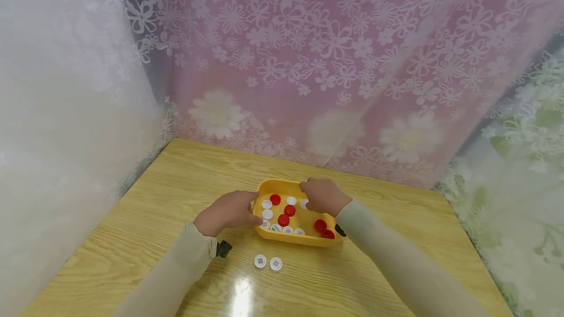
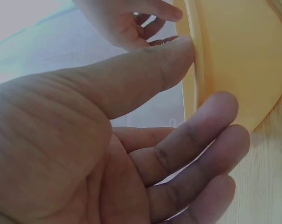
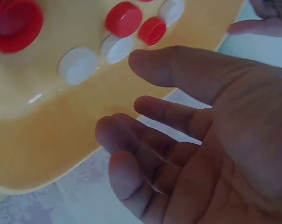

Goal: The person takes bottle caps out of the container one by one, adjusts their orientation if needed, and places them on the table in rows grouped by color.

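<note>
A yellow tray [image 1: 299,241] sits on the table with red and white bottle caps inside, such as a red cap [image 1: 284,219] and a white cap [image 1: 267,214]. My left hand [image 1: 231,211] is at the tray's left end, its thumb tip right at the rim and the other fingers loosely bent beside the outer wall. Over the far rim toward the right is my right hand [image 1: 325,196]. Its thumb reaches above the inside near a white cap [image 3: 78,65], and its fingers are spread apart from the thumb with nothing between them.
Two white caps with grey squares, a left one [image 1: 260,261] and a right one [image 1: 275,264], lie on the wooden table [image 1: 202,278] in front of the tray. Behind the table hangs a pink flowered curtain [image 1: 282,77], with pale cloth at both sides.
</note>
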`<state>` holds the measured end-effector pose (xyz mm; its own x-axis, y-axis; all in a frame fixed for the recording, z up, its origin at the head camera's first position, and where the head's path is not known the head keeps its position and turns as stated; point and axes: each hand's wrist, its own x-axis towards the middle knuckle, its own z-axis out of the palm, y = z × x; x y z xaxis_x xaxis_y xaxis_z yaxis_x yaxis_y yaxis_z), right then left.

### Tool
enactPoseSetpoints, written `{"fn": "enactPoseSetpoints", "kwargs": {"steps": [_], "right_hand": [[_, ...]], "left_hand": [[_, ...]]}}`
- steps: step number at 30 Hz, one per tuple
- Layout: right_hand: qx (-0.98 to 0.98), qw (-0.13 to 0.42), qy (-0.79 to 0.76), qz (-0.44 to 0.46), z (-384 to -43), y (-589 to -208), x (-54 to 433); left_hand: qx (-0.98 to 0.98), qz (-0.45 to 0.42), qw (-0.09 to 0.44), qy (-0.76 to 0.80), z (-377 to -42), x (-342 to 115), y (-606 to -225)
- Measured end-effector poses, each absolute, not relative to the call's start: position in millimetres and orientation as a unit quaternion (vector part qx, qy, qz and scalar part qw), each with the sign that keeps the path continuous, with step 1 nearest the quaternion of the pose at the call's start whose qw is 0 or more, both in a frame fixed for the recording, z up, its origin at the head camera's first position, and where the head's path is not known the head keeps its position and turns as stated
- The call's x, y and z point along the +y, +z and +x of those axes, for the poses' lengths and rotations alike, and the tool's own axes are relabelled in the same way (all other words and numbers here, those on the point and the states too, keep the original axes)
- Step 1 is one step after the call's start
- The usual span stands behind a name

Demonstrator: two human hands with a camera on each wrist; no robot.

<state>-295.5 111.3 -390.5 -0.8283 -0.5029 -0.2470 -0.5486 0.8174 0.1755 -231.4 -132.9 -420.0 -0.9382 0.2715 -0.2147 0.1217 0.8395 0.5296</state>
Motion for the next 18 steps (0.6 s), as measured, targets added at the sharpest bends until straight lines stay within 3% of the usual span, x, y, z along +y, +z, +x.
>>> {"fn": "enactPoseSetpoints", "kwargs": {"steps": [18], "right_hand": [[0.942,0.131,0.106,-0.290,-305,-409,106]], "left_hand": [[0.949,0.107,0.138,0.264,-230,-133,-420]]}}
